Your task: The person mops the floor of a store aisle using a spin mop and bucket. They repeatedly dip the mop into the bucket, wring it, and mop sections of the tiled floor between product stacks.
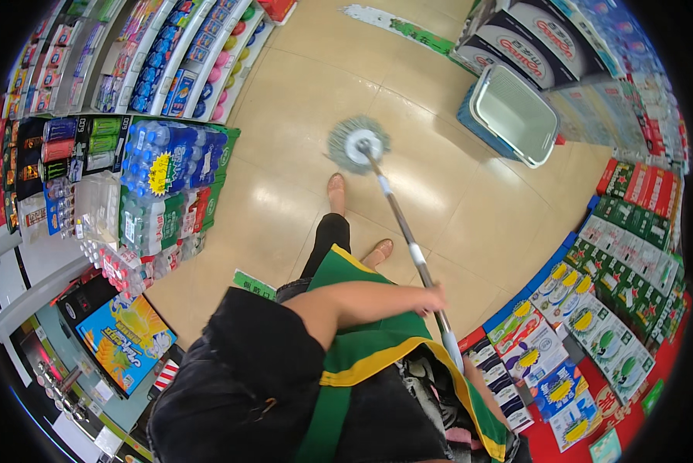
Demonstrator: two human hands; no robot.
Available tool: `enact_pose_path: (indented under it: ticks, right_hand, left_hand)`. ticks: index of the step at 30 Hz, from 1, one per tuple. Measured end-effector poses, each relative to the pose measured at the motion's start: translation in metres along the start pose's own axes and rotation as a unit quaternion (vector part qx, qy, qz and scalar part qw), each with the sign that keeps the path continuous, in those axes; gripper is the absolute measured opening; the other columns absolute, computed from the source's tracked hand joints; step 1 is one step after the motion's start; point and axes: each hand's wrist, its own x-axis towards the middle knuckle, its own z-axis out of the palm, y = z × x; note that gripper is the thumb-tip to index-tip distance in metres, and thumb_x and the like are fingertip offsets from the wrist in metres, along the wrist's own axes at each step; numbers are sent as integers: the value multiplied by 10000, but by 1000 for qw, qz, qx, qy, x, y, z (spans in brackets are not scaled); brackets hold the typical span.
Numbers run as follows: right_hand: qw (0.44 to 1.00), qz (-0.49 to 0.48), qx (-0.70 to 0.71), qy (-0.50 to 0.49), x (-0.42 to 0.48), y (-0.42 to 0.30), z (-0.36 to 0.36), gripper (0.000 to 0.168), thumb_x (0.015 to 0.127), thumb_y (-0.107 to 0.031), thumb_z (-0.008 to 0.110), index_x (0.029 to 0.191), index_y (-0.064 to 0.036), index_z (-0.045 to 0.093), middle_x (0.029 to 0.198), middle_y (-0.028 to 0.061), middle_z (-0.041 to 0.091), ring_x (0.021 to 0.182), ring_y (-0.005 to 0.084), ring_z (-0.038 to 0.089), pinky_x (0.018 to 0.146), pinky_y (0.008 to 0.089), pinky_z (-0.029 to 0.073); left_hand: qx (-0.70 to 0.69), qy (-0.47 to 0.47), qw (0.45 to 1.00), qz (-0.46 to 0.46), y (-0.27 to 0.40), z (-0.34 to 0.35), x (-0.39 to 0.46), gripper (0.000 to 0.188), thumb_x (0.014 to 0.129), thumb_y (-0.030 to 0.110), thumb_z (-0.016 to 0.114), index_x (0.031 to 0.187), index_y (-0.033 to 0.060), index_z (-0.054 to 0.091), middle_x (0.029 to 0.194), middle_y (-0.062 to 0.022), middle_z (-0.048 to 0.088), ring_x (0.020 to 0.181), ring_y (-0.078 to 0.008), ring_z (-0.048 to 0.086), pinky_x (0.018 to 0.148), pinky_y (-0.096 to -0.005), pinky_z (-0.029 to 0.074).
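Note:
A string mop with a round grey-white head [359,143] rests on the tiled floor ahead of my feet. Its metal mop handle [403,226] slants down to the right, towards my body. My left hand [432,300] is closed around the handle's upper part, with that forearm crossing my green apron [375,353] with yellow trim. Lower down, my right hand [468,367] is at the pale grip at the handle's end; apron and handle partly hide its fingers. My shoes [336,183] stand just behind the mop head.
An empty plastic basket [514,110] stands at the right beside stacked cartons [520,49]. Shrink-wrapped bottle packs [176,159] and snack shelves [167,69] line the left. Beer cartons [618,260] and boxed goods [555,399] fill the right. A counter display screen [125,341] is at lower left.

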Motion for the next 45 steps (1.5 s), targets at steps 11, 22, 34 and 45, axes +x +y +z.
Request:
enact_pose_path:
  ticks: [11,22,34,45]
  right_hand:
    - [999,33,-21,-30,47,-7,7,442,682,-119,651,1010,7,383,686,236,563,696,394,586,616,410,464]
    - [988,-126,-80,-42,288,-286,-12,369,664,-36,526,1004,44,408,820,284,579,705,380,601,633,423,482]
    - [962,-143,-220,-73,225,-184,76,321,691,-67,565,956,11,402,830,242,587,800,382,581,697,446,468]
    - [978,-50,-186,-75,45,52,128,381,651,-73,591,946,14,367,799,271,576,774,425,566,681,466,465]
  left_hand:
    - [-70,116,989,51,24,-16,12,248,696,93,545,919,120,438,702,-84,525,572,-189,551,446,-326,458]
    - [-117,363,923,55,70,-381,-36,357,707,30,530,1019,160,413,734,-105,529,567,-228,554,431,-354,455]
    - [-154,331,930,-35,-58,-261,-52,305,800,250,565,991,183,338,828,-94,509,657,-216,556,564,-365,493]
    - [-230,158,959,-47,-163,16,7,431,732,-29,508,1052,150,281,969,-155,430,787,-322,553,594,-479,522]
